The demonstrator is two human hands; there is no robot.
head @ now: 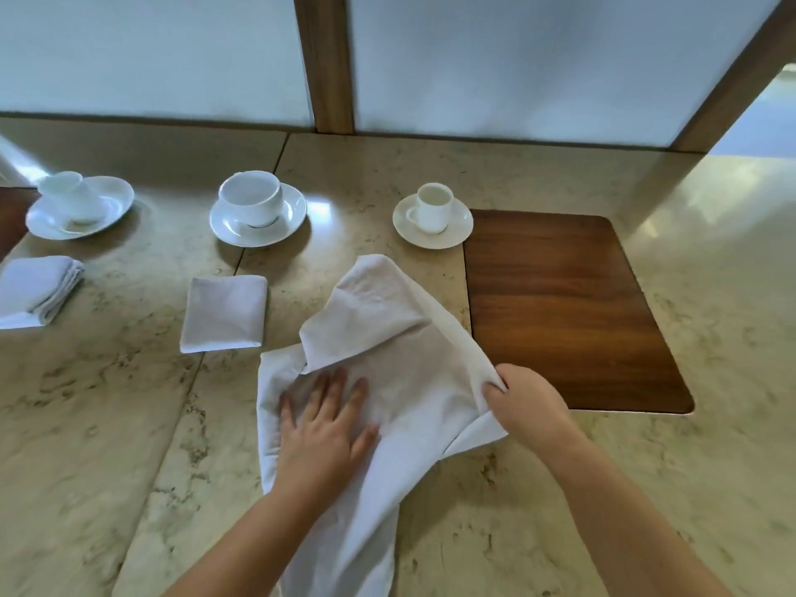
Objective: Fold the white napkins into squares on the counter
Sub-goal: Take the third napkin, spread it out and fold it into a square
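Landmark for all positions: the loose napkin (387,359) lying rumpled on the marble counter (107,424), near the front edge, one end trailing toward the person.

Far left of the loose napkin, a stack of folded napkins (38,290) is sitting on the counter. Between the stack and the loose napkin, a single folded napkin (224,312) is lying flat, already close to square. Behind it, three white cups on saucers are standing in a row: left cup (69,196), middle cup (254,200), right cup (433,206).

The left hand (327,420) is resting flat on the loose napkin's near-left part, fingers straight and spread, pressing the cloth to the counter and grasping nothing. The right hand (525,398) is pinching the napkin's right edge, fingers curled round a lifted fold that is running up toward the far corner.

Right of the loose napkin, a dark wooden inlay (568,312) is lying flush in the counter; the raised edge is overlapping its left border.

Handling judgement: the cloth is looking light, soft and limp, with no stiffness; it is sagging wherever unsupported and creasing readily. The polished stone likely lets it slide, so one flat palm as an anchor seems necessary. Best hold: corners or hem, pinched, not mid-panel. Not fragile. Cups well behind, low snag risk.
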